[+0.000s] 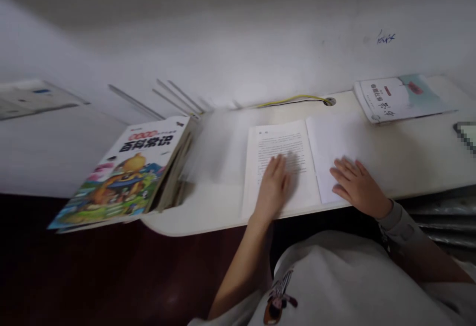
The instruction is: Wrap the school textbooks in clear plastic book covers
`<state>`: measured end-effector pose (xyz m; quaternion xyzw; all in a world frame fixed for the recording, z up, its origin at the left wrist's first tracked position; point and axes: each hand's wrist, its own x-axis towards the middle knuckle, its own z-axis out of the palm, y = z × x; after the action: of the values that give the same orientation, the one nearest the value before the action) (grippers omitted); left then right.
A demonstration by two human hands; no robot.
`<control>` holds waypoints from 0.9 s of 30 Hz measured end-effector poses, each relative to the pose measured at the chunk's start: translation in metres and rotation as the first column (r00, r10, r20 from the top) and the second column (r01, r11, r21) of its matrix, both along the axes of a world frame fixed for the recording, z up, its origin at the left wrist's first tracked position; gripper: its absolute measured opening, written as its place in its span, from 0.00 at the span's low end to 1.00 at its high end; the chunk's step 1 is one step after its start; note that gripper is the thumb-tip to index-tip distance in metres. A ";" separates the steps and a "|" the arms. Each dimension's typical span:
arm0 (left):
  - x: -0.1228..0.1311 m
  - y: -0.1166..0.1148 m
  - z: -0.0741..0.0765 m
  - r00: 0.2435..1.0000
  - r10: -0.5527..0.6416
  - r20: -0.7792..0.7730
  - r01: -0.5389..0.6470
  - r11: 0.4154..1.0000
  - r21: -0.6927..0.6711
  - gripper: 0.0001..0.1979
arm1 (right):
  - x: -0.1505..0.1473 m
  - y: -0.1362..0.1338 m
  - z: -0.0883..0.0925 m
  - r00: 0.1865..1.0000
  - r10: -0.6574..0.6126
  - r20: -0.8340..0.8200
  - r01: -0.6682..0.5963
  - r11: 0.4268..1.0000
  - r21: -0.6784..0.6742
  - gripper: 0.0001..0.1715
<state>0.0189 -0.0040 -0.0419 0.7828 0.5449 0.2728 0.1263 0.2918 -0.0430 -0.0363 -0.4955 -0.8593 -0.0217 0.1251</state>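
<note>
An open book (278, 140) lies on the white desk in front of me, its left page printed with lines of text and its right page looking blank. My left hand (274, 182) rests on the lower part of the printed page, palm down with the fingers stretched out. On the right page lies my right hand (355, 184), fingers spread and holding nothing. A grey band (399, 222) wraps my right wrist.
At the desk's left end stands a stack of books (126, 167) with a colourful cover on top. Another book (397, 95) lies at the back right. A yellow cable (293, 97) runs along the wall into a hole. The white desk (215, 207) has a rounded left corner.
</note>
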 end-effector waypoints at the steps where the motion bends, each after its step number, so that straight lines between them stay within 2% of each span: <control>1: -0.017 0.001 -0.001 0.995 0.103 0.004 -0.103 0.994 -0.017 0.24 | -0.002 0.003 0.001 1.000 0.022 -0.001 -0.022 1.000 -0.008 0.24; 4: -0.057 0.001 -0.002 0.948 0.317 0.028 -0.310 0.942 -0.130 0.23 | -0.010 0.009 0.005 0.997 0.065 -0.036 -0.065 0.998 0.000 0.21; 8: -0.082 -0.003 0.001 0.867 0.473 0.157 -0.403 0.851 -0.337 0.23 | -0.039 0.011 0.007 0.975 0.216 -0.051 -0.214 0.976 0.043 0.20; 12: -0.090 -0.001 0.006 0.838 0.489 0.243 -0.371 0.836 -0.405 0.27 | -0.068 0.005 -0.001 0.956 0.292 -0.009 -0.292 0.956 0.025 0.21; 14: -0.092 0.001 0.010 0.849 0.486 0.208 -0.360 0.819 -0.448 0.34 | -0.073 0.003 -0.005 0.959 0.284 -0.006 -0.284 0.958 0.028 0.21; 16: -0.092 0.003 0.014 0.855 0.501 0.131 -0.399 0.799 -0.449 0.39 | -0.073 0.003 -0.008 0.960 0.279 -0.018 -0.278 0.960 0.033 0.21; 18: -0.092 0.006 0.018 0.840 0.527 0.127 -0.434 0.795 -0.425 0.37 | -0.071 0.003 -0.008 0.961 0.273 -0.045 -0.272 0.962 0.031 0.20; 19: -0.091 0.008 0.021 0.821 0.541 0.182 -0.430 0.796 -0.425 0.35 | -0.070 0.004 -0.008 0.960 0.271 -0.067 -0.270 0.962 0.021 0.20; 21: -0.088 0.012 0.030 0.732 0.564 0.382 -0.363 0.798 -0.482 0.29 | -0.068 0.004 -0.006 0.951 0.274 -0.143 -0.280 0.960 -0.020 0.21; 24: -0.073 0.019 0.051 0.479 0.547 0.687 -0.154 0.822 -0.548 0.20 | -0.065 0.008 -0.001 0.900 0.243 -0.363 -0.305 0.944 -0.123 0.24; 26: -0.049 0.025 0.071 0.353 0.491 0.797 -0.023 0.856 -0.517 0.17 | -0.062 0.014 0.006 0.813 0.177 -0.555 -0.337 0.920 -0.200 0.27; 27: -0.034 0.028 0.081 0.321 0.458 0.829 0.043 0.867 -0.496 0.16 | -0.059 0.019 0.010 0.755 0.129 -0.642 -0.355 0.904 -0.236 0.28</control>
<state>-0.0151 0.0239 0.0387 0.3575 0.5186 0.5537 0.5446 0.2331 -0.0240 -0.0261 -0.3718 -0.8194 0.3070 0.3100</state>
